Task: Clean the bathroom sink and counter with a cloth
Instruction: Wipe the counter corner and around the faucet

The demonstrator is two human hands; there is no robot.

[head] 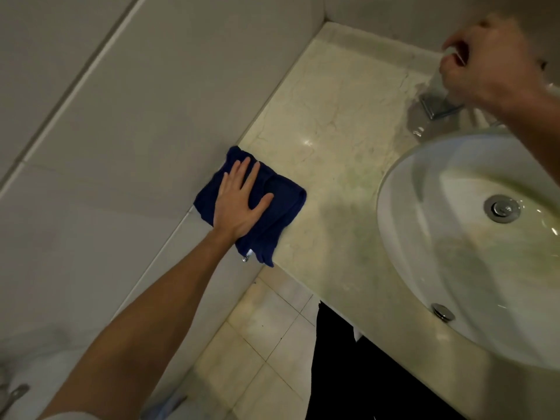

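A dark blue cloth (281, 204) lies folded on the left end of the beige marble counter (333, 147), against the tiled wall. My left hand (239, 201) presses flat on the cloth with its fingers spread. The white oval sink (424, 237) sits at the right, with a metal drain (501, 208) in its bowl. My right hand (485, 62) is blurred above the chrome faucet (433, 107), its fingers curled round a clear, glass-like object that I cannot make out.
Grey wall tiles (151, 116) border the counter on the left and at the back. Below the counter's front edge are beige floor tiles (266, 334) and dark clothing (363, 374). An overflow fitting (443, 312) is on the sink's near rim.
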